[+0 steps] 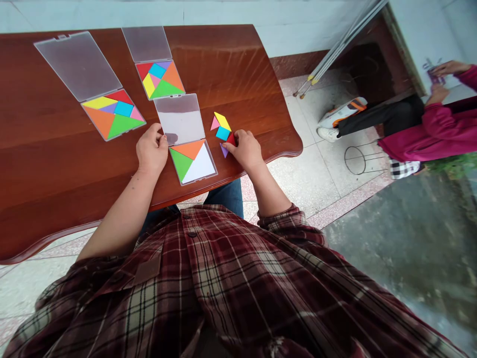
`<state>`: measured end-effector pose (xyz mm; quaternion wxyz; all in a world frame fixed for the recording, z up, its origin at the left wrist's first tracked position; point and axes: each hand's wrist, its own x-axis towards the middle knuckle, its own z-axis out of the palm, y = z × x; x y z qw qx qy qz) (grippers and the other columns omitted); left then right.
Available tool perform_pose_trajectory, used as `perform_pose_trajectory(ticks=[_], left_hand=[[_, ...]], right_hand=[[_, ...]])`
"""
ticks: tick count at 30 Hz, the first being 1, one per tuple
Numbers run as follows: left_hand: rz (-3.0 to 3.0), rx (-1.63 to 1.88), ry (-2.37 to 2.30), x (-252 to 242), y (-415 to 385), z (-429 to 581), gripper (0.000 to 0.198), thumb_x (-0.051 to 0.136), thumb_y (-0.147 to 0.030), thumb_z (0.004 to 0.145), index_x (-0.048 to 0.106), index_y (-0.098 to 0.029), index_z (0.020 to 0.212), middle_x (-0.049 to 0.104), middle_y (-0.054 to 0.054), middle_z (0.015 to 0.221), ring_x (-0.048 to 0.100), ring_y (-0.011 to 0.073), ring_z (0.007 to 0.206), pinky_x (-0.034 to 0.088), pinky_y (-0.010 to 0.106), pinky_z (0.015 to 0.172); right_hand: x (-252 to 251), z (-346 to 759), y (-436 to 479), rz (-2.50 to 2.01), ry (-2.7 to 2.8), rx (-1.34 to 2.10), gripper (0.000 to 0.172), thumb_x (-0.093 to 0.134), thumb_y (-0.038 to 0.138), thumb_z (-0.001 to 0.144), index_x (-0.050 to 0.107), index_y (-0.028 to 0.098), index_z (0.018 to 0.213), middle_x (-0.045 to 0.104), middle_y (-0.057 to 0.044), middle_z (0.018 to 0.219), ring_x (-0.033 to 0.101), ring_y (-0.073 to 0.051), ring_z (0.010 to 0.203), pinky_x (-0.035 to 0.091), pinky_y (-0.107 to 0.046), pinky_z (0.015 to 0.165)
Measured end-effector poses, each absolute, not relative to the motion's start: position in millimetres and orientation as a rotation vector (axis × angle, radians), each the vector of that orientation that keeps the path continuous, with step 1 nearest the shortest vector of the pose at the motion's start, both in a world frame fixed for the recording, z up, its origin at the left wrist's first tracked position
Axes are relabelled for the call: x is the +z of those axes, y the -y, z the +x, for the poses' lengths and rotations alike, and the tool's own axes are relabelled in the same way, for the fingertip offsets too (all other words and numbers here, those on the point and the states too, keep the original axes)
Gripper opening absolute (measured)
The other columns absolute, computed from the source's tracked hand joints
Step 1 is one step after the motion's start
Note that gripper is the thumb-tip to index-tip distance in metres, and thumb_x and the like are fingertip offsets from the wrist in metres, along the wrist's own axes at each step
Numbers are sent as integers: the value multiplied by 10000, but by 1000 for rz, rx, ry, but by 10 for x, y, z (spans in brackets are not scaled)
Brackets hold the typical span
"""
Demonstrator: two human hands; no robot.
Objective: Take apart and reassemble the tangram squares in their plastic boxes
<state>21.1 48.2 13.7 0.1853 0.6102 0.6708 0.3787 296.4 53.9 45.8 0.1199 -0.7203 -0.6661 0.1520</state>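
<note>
Brown tabletop (44,169): full left case (97,89), full far case (151,54). Part-filled near case (184,132): orange and green triangles (191,148) in, five loose pieces (222,133) outside. Right hand (246,149) narrow over red piece (231,138), left hand (152,149) by lid (179,112); can't tell if gripping.

Table (37,149), seemingly wooden, open cases (182,107), loose pieces (222,120)

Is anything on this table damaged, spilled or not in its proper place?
Nothing looks damaged or spilled. The nearest case looks incomplete: it holds only an orange triangle and a green triangle, with white showing, while five coloured pieces are outside, by the right hand. The left case and far case look filled.
</note>
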Motion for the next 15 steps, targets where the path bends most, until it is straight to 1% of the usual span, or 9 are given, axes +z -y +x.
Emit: perform_pose_trajectory(ticks=[4, 7, 9, 11, 13, 15], left_hand=[[1732, 1085, -1876, 115, -488, 208, 200, 535, -275, 839, 609, -252, 1023, 692, 15, 813, 633, 187, 843, 496, 347, 907], [1698, 1055, -1870, 130, -484, 219, 201, 526, -284, 848, 602, -248, 1031, 690, 25, 846, 629, 191, 866, 482, 352, 924], [1685, 1038, -1875, 149, -479, 230, 207, 521, -273, 847, 605, -247, 1034, 687, 27, 845, 626, 191, 861, 479, 353, 918], [1702, 1037, -1893, 164, -474, 238, 205, 519, -252, 836, 618, -245, 1015, 680, 23, 810, 622, 186, 818, 490, 344, 873], [1725, 1053, -1901, 168, -474, 242, 196, 522, -242, 829, 628, -245, 994, 672, 15, 771, 617, 178, 779, 498, 334, 838], [1736, 1079, -1886, 161, -477, 241, 183, 529, -249, 831, 631, -247, 983, 667, 6, 752, 619, 170, 771, 503, 326, 839]], right_hand=[[377, 2951, -657, -2110, 1955, 388, 391, 647, 450, 819, 593, 138, 1048, 625, -168, 1044, 612, -304, 992, 487, -482, 879], [354, 2932, -701, -2093, 1984, 327, 389, 623, 433, 833, 600, 111, 1049, 642, -195, 1036, 619, -318, 1006, 495, -480, 879], [397, 2895, -706, -2134, 2027, 289, 362, 616, 390, 836, 616, 87, 1033, 654, -219, 1026, 628, -335, 1006, 497, -481, 875], [473, 2853, -695, -2195, 2080, 270, 304, 608, 336, 837, 640, 78, 995, 668, -232, 1002, 638, -348, 1001, 497, -476, 869], [550, 2826, -672, -2234, 2124, 269, 250, 584, 300, 852, 657, 84, 957, 684, -228, 967, 650, -347, 991, 496, -461, 862], [602, 2826, -647, -2254, 2147, 261, 233, 552, 283, 878, 662, 89, 947, 697, -219, 936, 662, -339, 976, 493, -446, 853]])
